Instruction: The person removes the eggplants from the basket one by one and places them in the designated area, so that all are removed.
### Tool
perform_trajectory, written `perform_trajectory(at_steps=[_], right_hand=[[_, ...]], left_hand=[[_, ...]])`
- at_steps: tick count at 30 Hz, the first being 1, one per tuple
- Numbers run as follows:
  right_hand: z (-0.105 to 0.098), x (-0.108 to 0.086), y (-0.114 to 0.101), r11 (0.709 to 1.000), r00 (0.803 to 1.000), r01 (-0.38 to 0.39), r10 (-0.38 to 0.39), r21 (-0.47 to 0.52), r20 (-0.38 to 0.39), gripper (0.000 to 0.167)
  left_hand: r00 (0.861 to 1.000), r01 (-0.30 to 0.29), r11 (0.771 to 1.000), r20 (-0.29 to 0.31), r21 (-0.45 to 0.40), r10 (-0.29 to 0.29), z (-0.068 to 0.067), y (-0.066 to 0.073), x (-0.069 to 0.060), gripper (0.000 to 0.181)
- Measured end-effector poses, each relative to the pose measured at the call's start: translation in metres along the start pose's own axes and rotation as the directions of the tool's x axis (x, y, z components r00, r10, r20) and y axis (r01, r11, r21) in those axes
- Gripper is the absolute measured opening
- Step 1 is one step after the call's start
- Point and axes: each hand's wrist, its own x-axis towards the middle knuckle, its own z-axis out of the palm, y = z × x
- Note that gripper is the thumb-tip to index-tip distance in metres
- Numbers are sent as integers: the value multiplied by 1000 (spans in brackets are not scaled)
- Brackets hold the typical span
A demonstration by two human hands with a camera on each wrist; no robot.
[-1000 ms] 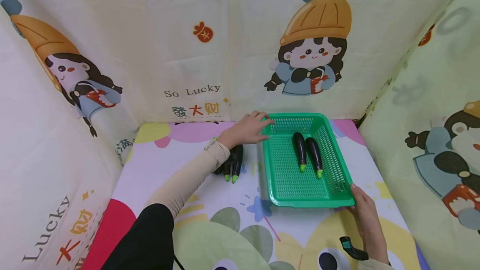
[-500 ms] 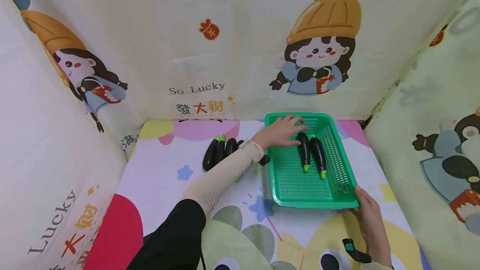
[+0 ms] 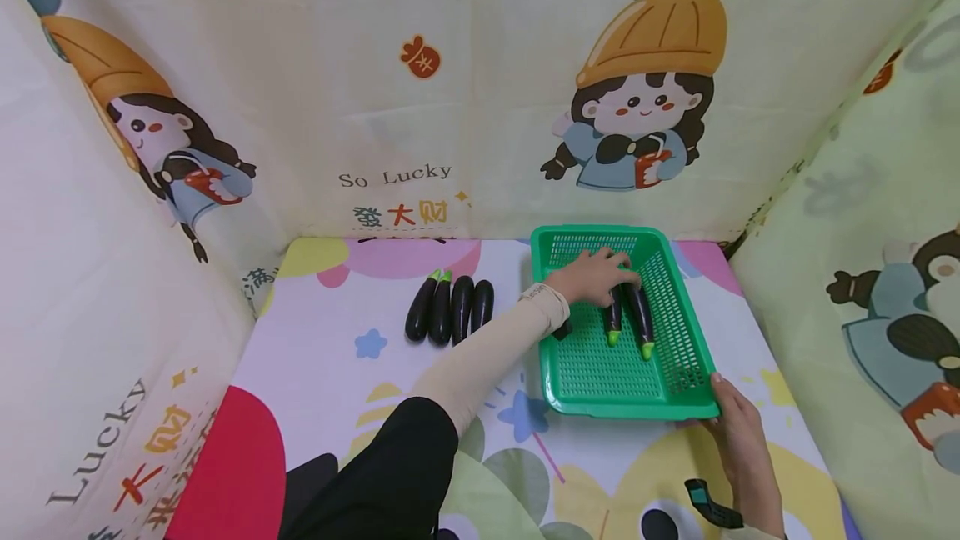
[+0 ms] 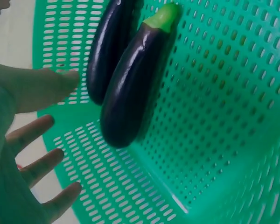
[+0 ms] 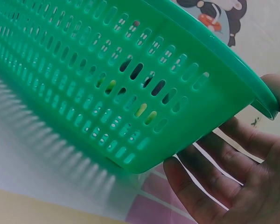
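Observation:
Two dark purple eggplants with green stem ends lie side by side in a green plastic basket [image 3: 592, 382]: the left eggplant [image 3: 613, 321] and the right eggplant [image 3: 642, 323]. My left hand [image 3: 591, 277] is over their far ends and hides part of them. In the left wrist view its fingers are spread, and the thumb [image 4: 46, 88] is beside the eggplants, apart from them. My right hand [image 3: 738, 432] holds the basket's near right corner. The right wrist view shows its thumb on the rim and its fingers [image 5: 214, 172] under the corner.
Several more eggplants [image 3: 441, 311] lie in a row on the patterned tablecloth [image 3: 322, 357], left of the basket. The left forearm [image 3: 480, 357] crosses in front of that row. Printed cloth walls [image 3: 495, 132] stand behind and at both sides.
My left hand has moved right, from the basket's left rim to over the eggplants inside. The outside row of eggplants is now less covered by the arm. My right hand stays at the corner.

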Motion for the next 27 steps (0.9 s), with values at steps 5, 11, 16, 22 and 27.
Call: perform_trajectory(at_steps=[5, 11, 16, 22, 27], right_hand=[[0, 0, 2, 1000, 1000, 15, -15, 5, 14, 23], [1, 1, 1, 1000, 999, 21, -21, 16, 24, 25], [2, 1, 1, 1000, 1000, 9, -9, 1, 17, 23], [2, 1, 0, 1000, 1000, -9, 9, -13, 8, 20], [0, 1, 0, 1000, 1000, 4, -4, -8, 12, 21]], left_hand=[[998, 14, 999, 66, 38, -16, 11, 5, 5, 51], [994, 57, 996, 91, 69, -63, 29, 5, 8, 52], [995, 66, 990, 63, 125, -74, 38, 5, 11, 50], [997, 63, 978, 22, 198, -69, 44, 10, 14, 45], [999, 46, 969, -15, 242, -43, 51, 13, 19, 38]])
